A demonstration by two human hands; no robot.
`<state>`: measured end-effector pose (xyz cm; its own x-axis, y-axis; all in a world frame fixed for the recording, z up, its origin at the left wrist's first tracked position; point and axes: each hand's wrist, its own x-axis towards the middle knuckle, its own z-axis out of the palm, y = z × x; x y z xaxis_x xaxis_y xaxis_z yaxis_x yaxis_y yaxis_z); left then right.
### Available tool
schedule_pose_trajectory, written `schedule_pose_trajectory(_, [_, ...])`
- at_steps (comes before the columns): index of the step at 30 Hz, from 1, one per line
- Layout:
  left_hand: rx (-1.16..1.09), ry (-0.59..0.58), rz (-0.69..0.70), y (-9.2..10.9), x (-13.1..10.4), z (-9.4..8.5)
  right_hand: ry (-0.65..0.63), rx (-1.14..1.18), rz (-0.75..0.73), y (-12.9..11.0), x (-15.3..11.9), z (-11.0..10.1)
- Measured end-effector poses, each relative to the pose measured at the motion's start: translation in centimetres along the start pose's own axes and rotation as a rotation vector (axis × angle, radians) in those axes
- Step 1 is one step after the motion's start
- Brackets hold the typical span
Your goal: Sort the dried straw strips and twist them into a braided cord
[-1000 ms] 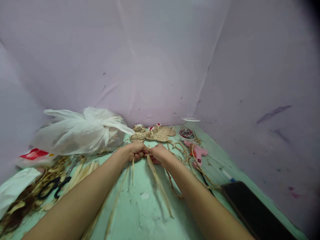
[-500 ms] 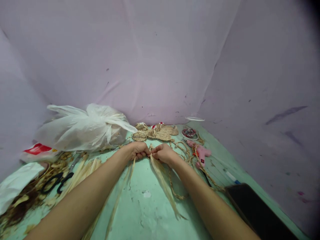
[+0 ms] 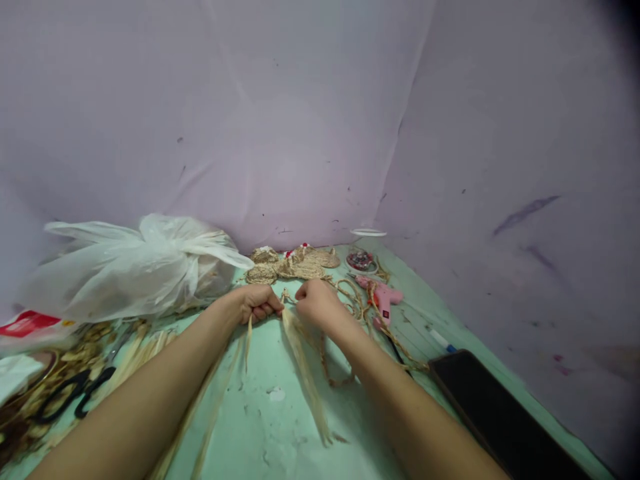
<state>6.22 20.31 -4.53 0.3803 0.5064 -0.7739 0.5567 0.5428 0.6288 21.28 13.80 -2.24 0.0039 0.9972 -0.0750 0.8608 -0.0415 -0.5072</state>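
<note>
My left hand (image 3: 261, 303) is closed on pale fibre strands (image 3: 303, 367), pinching them near their top at the middle of the table. Thin strands also hang below its fingers. Just to the right, my right hand (image 3: 315, 301) is curled beside the top of the strands, a small gap from my left fingertips; what its fingers hold, if anything, is hidden. A braided cord (image 3: 336, 381) loops out from under my right wrist.
Woven pieces with red beads (image 3: 303, 263) lie against the wall. A white plastic bag (image 3: 145, 267), black-handled scissors (image 3: 63, 397) and fibre scraps are left. A pink glue gun (image 3: 384, 299), bead dish (image 3: 361, 261), pen (image 3: 443, 340) and dark phone (image 3: 500, 413) are right.
The view has turned right, so everything sits further left. My right hand has drawn slightly away from my left fingertips, and its fingers have curled. My left hand keeps its pinch.
</note>
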Motion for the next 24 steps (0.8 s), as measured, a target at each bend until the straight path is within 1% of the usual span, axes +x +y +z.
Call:
schedule_pose_trajectory(3, [-0.029,-0.035,-0.007,0.2,-0.1,-0.3,-0.13,0.247,0.136,-1.0,0.3,0.8])
schedule_pose_trajectory(5, [-0.04,-0.056,-0.014,0.3,-0.3,-0.3,-0.208,0.417,0.211,-1.3,0.8,1.5])
schedule_pose_trajectory(7, [-0.044,-0.07,-0.024,0.4,-0.4,-0.3,-0.268,0.535,0.242,-1.4,1.3,2.0])
schedule_pose_trajectory(11, [-0.043,-0.071,-0.035,0.6,-0.6,-0.2,-0.337,0.645,0.22,-1.1,1.6,2.3])
schedule_pose_trajectory(14, [-0.029,-0.066,-0.037,0.7,-0.7,-0.1,-0.337,0.645,0.188,-1.0,1.6,2.4])
schedule_pose_trajectory(19, [0.019,-0.044,-0.018,0.6,-0.5,-0.1,-0.249,0.521,0.115,-0.2,2.1,2.7])
schedule_pose_trajectory(24, [0.094,0.027,-0.01,0.2,-0.1,0.1,-0.208,0.457,0.034,0.8,2.7,3.2])
